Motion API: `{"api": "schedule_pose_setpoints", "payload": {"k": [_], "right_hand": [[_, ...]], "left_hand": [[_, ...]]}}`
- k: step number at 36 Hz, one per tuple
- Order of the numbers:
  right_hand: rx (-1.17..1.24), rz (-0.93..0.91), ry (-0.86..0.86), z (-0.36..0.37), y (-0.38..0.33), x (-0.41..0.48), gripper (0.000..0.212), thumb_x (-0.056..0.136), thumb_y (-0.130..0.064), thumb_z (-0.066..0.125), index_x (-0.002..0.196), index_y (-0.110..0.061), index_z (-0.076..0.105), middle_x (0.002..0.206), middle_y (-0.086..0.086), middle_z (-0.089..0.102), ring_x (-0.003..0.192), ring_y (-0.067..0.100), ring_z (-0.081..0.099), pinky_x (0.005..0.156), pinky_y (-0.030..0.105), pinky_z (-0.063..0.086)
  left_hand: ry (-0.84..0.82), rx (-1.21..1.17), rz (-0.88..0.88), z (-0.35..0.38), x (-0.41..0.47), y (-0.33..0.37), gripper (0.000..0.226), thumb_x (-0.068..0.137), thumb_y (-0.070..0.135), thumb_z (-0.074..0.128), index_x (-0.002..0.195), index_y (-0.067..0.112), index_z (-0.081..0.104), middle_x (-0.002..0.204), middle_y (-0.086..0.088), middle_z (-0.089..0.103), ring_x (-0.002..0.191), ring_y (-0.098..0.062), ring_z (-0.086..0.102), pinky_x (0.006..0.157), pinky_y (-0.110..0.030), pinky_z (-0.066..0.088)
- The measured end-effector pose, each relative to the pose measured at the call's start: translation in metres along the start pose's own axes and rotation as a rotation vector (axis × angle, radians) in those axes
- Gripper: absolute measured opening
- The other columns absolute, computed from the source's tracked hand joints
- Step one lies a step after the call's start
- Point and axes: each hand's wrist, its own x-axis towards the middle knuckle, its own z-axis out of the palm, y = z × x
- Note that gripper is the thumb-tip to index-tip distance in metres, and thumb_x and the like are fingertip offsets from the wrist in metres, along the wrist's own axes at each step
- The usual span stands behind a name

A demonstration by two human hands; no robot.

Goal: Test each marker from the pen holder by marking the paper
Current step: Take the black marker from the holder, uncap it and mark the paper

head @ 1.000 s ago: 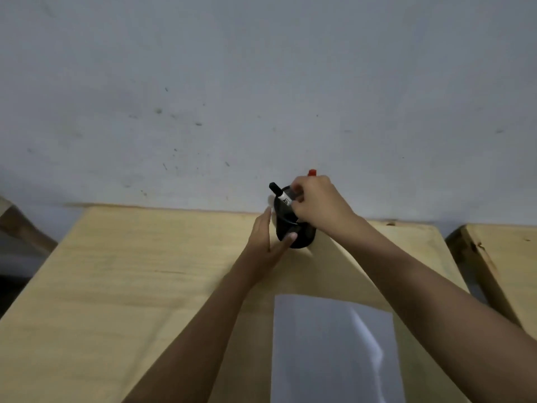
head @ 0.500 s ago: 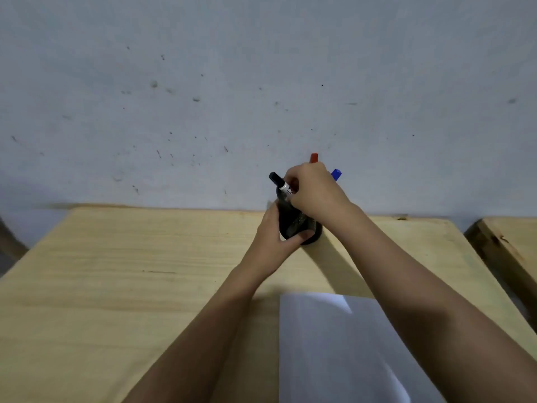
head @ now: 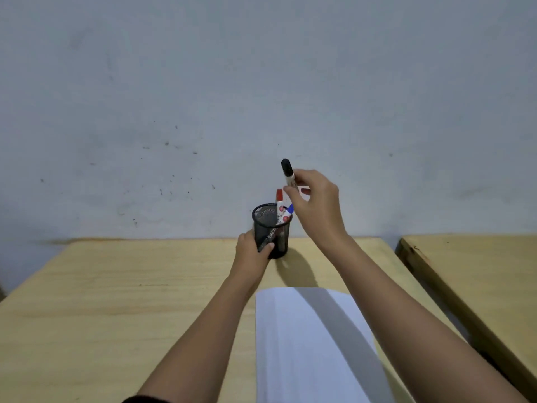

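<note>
The black marker [head: 287,173] has now come out of the pen holder [head: 271,229]. Half a second ago the right hand [head: 318,206] was low over the holder and covered its mouth; now it is raised above and to the right of the rim, and its fingers are pinched together on the white barrel of the marker, with the black cap pointing up against the wall [head: 203,97]. The lower end of the marker is hidden behind the fingers, so I cannot tell whether it is fully clear of the rim.

The left hand [head: 252,254] is wrapped around the lower left side of the black mesh holder and keeps it standing on the tabletop [head: 116,301], as before. Inside the holder remain a red marker [head: 279,203], standing almost upright, and a blue marker [head: 289,210] leaning to the right.

The sheet of white paper [head: 308,353] lies flat on the tabletop, nearer to the person than the holder, and no mark shows on its visible part. In my judgement the testing is only at its beginning: the first marker is picked, its cap is still on, and the cap must be removed before the tip can touch the paper.
</note>
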Motion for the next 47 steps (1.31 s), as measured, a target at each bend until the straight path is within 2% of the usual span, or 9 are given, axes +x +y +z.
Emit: {"api": "schedule_pose_setpoints", "payload": {"k": [3,6,11,18,26,30,36,42,47], "right_hand": [[-0.04,-0.021,-0.032,-0.016,-0.004,-0.012,0.016,0.086,-0.007,0.058,0.1,-0.01,0.067,0.093,0.006,0.062,0.077,0.002,0.055,0.068,0.007,0.04],[-0.093,-0.003,-0.085,-0.027,-0.001,-0.031,0.019,0.091,-0.014,0.055,0.106,-0.013,0.066,0.096,0.006,0.061,0.087,0.017,0.058,0.074,0.02,0.041],[-0.177,0.089,-0.188,-0.036,0.002,-0.069,0.021,0.093,-0.016,0.051,0.109,-0.014,0.064,0.092,0.006,0.055,0.087,0.023,0.058,0.08,0.035,0.044],[-0.332,0.076,-0.389,-0.045,0.005,-0.112,0.02,0.095,-0.016,0.048,0.106,-0.01,0.063,0.092,0.007,0.052,0.085,0.024,0.054,0.079,0.038,0.044],[-0.376,0.009,-0.521,-0.059,-0.01,-0.128,0.024,0.095,-0.02,0.048,0.115,-0.016,0.062,0.093,0.006,0.053,0.083,0.017,0.048,0.071,0.027,0.035],[-0.277,0.061,-0.501,-0.071,-0.016,-0.123,0.022,0.096,-0.023,0.048,0.107,-0.014,0.065,0.092,0.011,0.066,0.084,0.025,0.057,0.072,0.038,0.043],[0.029,0.246,-0.406,-0.088,-0.016,-0.11,0.008,0.085,-0.019,0.067,0.089,-0.017,0.073,0.086,0.009,0.073,0.076,0.013,0.067,0.077,0.033,0.052],[0.677,0.53,-0.117,-0.076,-0.021,-0.114,0.01,0.078,-0.003,0.07,0.088,-0.003,0.067,0.067,0.002,0.067,0.074,0.017,0.068,0.079,0.022,0.057],[1.084,0.713,0.107,-0.05,-0.025,-0.117,0.004,0.083,-0.001,0.065,0.084,-0.004,0.064,0.081,0.002,0.065,0.079,0.011,0.065,0.077,0.017,0.056]], "left_hand": [[-0.009,-0.072,0.075,-0.017,-0.012,0.016,0.023,0.087,0.014,0.062,0.108,0.009,0.055,0.108,-0.005,0.051,0.089,-0.01,0.05,0.066,-0.002,0.037],[-0.023,-0.142,0.14,-0.034,-0.023,0.036,0.037,0.086,0.023,0.064,0.118,0.008,0.054,0.113,0.001,0.053,0.105,-0.012,0.052,0.086,-0.015,0.039],[-0.167,-0.353,0.192,-0.056,-0.051,0.064,0.02,0.087,0.024,0.064,0.105,0.018,0.061,0.099,0.009,0.065,0.095,-0.008,0.06,0.085,-0.014,0.047],[-0.33,-0.455,0.199,-0.064,-0.089,0.068,0.03,0.09,0.018,0.059,0.118,0.007,0.06,0.101,-0.009,0.065,0.095,-0.017,0.064,0.092,-0.028,0.054],[-0.34,-0.442,0.246,-0.073,-0.107,0.064,0.008,0.083,0.005,0.067,0.083,0.012,0.072,0.08,-0.01,0.069,0.082,-0.024,0.067,0.088,-0.033,0.056],[-0.228,-0.5,0.265,-0.083,-0.106,0.067,0.012,0.083,0.005,0.067,0.079,0.014,0.072,0.072,0.0,0.072,0.075,-0.017,0.07,0.082,-0.026,0.058],[-0.124,-0.595,0.23,-0.097,-0.103,0.064,0.013,0.084,0.006,0.066,0.079,0.015,0.073,0.074,0.001,0.074,0.078,-0.019,0.071,0.083,-0.026,0.057],[-0.075,-0.696,0.209,-0.092,-0.106,0.062,0.01,0.086,0.006,0.063,0.091,0.001,0.07,0.085,-0.01,0.07,0.076,-0.012,0.072,0.077,-0.018,0.056],[-0.02,-0.715,0.184,-0.08,-0.106,0.06,0.008,0.085,0.007,0.064,0.083,0.009,0.072,0.08,-0.009,0.069,0.08,-0.024,0.066,0.085,-0.028,0.056]]}}
